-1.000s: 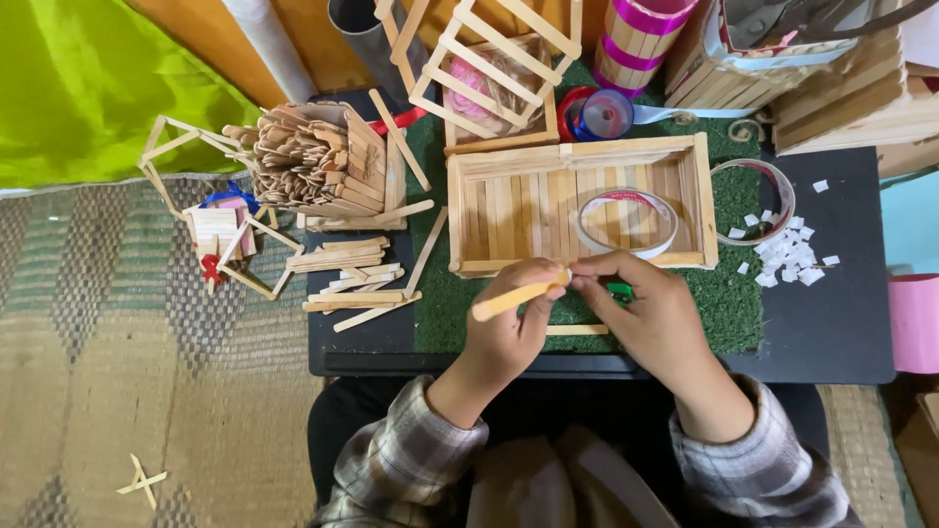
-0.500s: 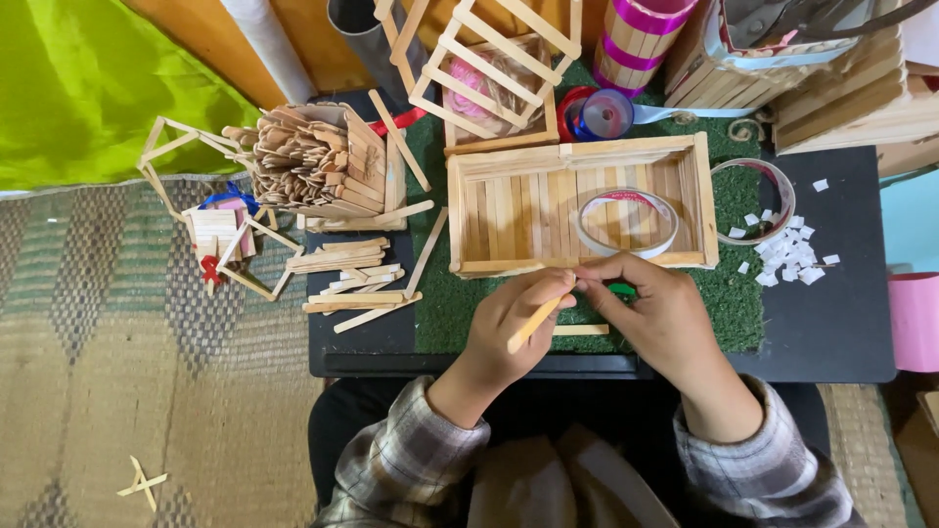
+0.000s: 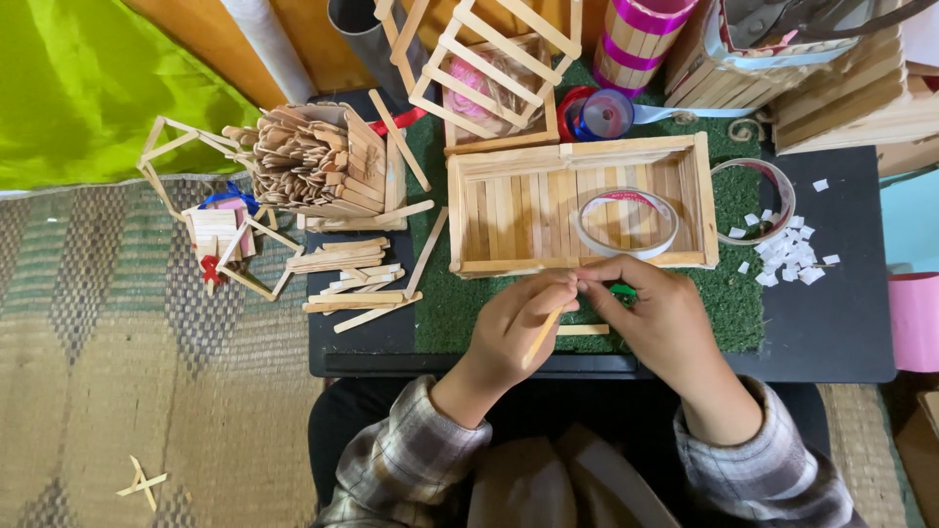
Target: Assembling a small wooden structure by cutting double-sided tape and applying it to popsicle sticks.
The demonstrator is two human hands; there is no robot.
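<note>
Craft stick (image 3: 541,335) pinched in my left hand (image 3: 509,328), right hand (image 3: 657,318) meeting it at the top end, just in front of the wooden tray (image 3: 582,205).

Step looks like prepping the stick tip: left hand clamps it tilted, lower end toward me; right fingertips (image 3: 590,282) closed at its upper end, whether on a small piece I cannot tell. Green object (image 3: 622,290) peeks behind right hand. Tape roll (image 3: 626,223) lies inside tray; paper bits (image 3: 792,259) on dark surface (image 3: 841,323); loose sticks (image 3: 357,284) left. Next move needs a steady pinch and fine alignment, I judge.
</note>
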